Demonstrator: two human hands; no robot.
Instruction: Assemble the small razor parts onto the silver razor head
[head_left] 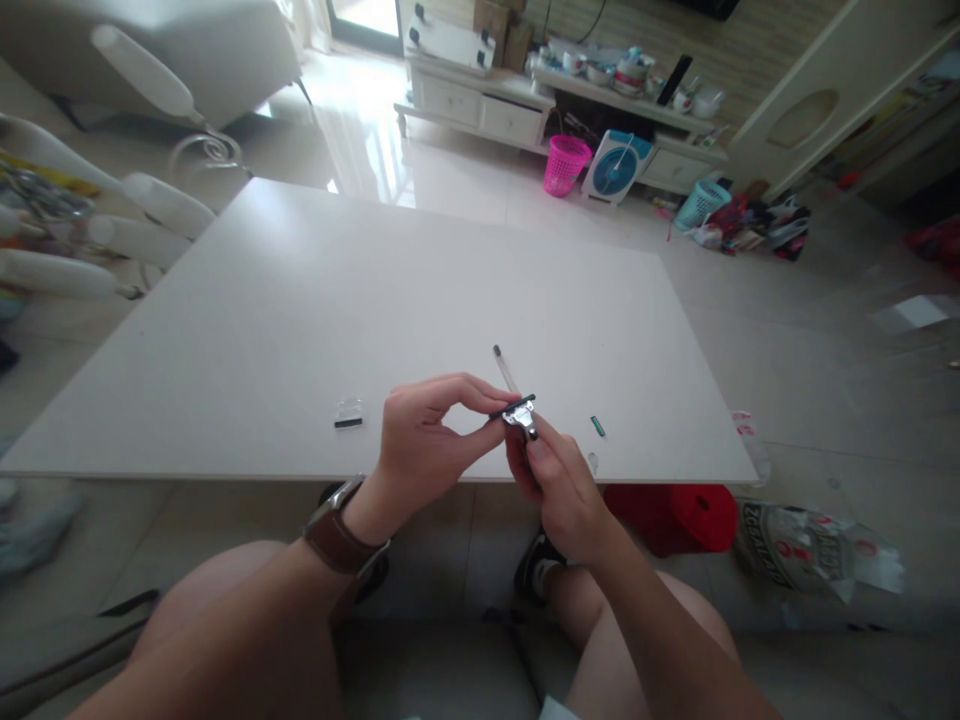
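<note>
Above the near edge of the white table [420,270], both hands are on a small T-shaped tool [519,416] with a silver metal head and a narrow black bar across its top. I cannot make out its exact kind. My left hand [431,435] pinches the left end of the black bar between thumb and fingers. Wrapped around the lower part of the tool, my right hand [562,475] hides most of it, its thumb just below the silver head. Just beyond the fingers lies a thin clear tube with a dark tip [505,368], its near end hidden.
Left of my hands lies a clear piece with a black strip [348,415]. To the right are a small dark green strip [597,426] and a small clear piece [592,462]. A red stool [675,518] stands below the table's right front edge.
</note>
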